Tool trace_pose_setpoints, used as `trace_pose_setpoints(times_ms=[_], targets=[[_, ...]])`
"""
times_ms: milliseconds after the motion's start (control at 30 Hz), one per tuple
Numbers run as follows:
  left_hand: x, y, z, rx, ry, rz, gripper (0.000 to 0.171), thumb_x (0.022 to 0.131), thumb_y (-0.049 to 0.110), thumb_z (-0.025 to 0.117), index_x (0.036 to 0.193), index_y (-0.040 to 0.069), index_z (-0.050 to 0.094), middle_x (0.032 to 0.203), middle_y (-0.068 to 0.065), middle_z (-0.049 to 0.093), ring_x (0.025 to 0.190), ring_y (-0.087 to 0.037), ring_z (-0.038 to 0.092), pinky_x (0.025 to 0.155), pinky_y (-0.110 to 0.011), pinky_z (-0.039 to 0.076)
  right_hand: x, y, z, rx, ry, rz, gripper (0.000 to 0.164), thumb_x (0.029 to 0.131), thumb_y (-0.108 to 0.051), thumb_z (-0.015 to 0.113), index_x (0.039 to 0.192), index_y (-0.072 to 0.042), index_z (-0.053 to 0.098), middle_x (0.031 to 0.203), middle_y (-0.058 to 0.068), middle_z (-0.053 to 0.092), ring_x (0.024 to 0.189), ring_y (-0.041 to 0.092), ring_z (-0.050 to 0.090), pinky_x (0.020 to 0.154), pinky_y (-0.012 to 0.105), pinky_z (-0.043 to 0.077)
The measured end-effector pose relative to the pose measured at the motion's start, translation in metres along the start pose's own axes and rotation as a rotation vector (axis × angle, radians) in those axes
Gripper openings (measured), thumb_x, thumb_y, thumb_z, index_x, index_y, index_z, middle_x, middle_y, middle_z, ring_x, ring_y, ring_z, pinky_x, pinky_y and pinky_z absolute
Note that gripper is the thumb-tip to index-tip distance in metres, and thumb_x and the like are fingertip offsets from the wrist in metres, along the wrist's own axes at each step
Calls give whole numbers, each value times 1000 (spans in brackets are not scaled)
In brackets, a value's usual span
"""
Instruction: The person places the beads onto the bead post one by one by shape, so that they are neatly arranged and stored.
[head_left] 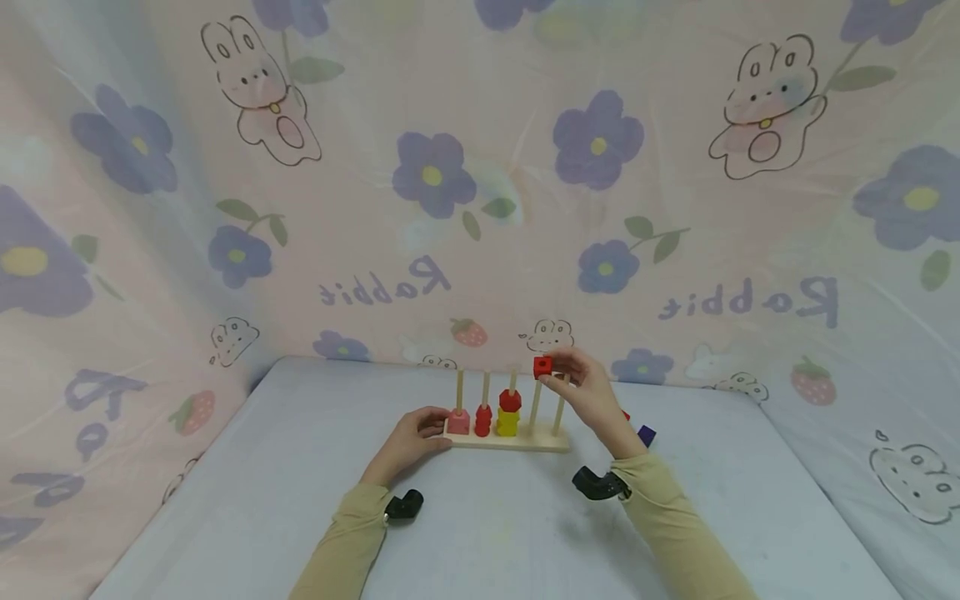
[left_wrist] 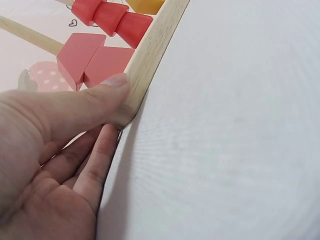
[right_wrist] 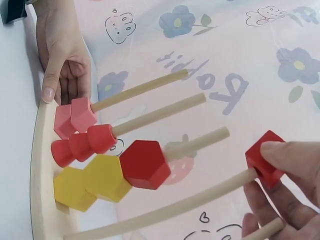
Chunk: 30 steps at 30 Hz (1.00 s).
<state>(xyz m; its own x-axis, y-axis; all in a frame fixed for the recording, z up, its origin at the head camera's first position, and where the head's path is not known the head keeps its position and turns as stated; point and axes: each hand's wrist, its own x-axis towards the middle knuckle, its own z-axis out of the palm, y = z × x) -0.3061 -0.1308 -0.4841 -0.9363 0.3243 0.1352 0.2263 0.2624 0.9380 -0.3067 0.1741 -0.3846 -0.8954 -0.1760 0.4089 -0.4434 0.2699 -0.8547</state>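
Note:
A wooden peg stand (head_left: 491, 445) with five upright pegs stands on the table. My left hand (head_left: 408, 442) grips its left end, thumb (left_wrist: 112, 86) on the front edge of the base. Up at the top of the fourth peg (right_wrist: 165, 212), my right hand (head_left: 591, 396) pinches a red cube (right_wrist: 256, 156) with a hole through it. The peg's tip is right at the cube. Pink blocks (right_wrist: 65, 121) sit on the first peg and red flared beads (right_wrist: 81, 145) on the second. The third carries yellow hexagonal blocks (right_wrist: 102, 175) under a red hexagonal block (right_wrist: 142, 164).
Beyond my right forearm, a dark purple block (head_left: 647, 435) and part of a red piece (head_left: 626, 415) lie on the white table (head_left: 495, 533). A curtain printed with rabbits and flowers (head_left: 510, 250) hangs behind and around the table.

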Motion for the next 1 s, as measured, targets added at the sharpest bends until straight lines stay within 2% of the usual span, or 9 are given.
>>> trace_pose_setpoints(times_ms=[67, 167, 333, 500, 733, 1000], targets=[[-2, 6, 0, -7, -6, -3, 45, 83, -5, 70, 124, -9, 53, 118, -27, 57, 111, -42, 56, 93, -41, 50, 1, 1, 2, 12, 0, 2, 37, 85, -8, 72, 119, 0, 58, 111, 15, 64, 102, 27, 59, 84, 20, 50], [-2, 5, 0, -14, -4, -9, 46, 82, -6, 70, 124, -9, 53, 118, -27, 57, 111, -42, 56, 92, -40, 50, 2, 5, 4, 32, -2, 29, 37, 85, -9, 73, 119, -1, 59, 111, 16, 64, 100, 28, 58, 82, 20, 50], [7, -16, 1, 6, 20, -17, 48, 81, -1, 73, 125, -3, 55, 118, -19, 60, 109, -35, 58, 92, -38, 51, 0, 15, 5, 52, 3, 143, 37, 85, -12, 73, 119, -7, 59, 110, 13, 63, 93, 25, 59, 78, 21, 52], [12, -29, 0, 24, 25, -16, 49, 80, 5, 76, 125, 0, 56, 118, -15, 60, 108, -29, 60, 92, -35, 51, -5, 30, 10, 68, 5, 235, 38, 83, -10, 75, 117, -6, 59, 108, 12, 64, 94, 22, 60, 81, 21, 52], [11, -29, -1, 5, 15, -28, 49, 81, 5, 76, 125, 1, 56, 119, -15, 60, 109, -29, 59, 93, -35, 50, -13, 53, 19, 32, 14, 294, 39, 82, -12, 76, 116, -3, 59, 107, 11, 65, 97, 23, 60, 86, 24, 51], [9, -24, 0, -21, 13, -2, 49, 81, 0, 73, 126, -4, 54, 120, -21, 57, 112, -36, 57, 95, -42, 48, -22, 77, 27, 1, -11, 307, 36, 80, -3, 77, 111, 2, 62, 104, 13, 66, 95, 25, 63, 87, 31, 53]])
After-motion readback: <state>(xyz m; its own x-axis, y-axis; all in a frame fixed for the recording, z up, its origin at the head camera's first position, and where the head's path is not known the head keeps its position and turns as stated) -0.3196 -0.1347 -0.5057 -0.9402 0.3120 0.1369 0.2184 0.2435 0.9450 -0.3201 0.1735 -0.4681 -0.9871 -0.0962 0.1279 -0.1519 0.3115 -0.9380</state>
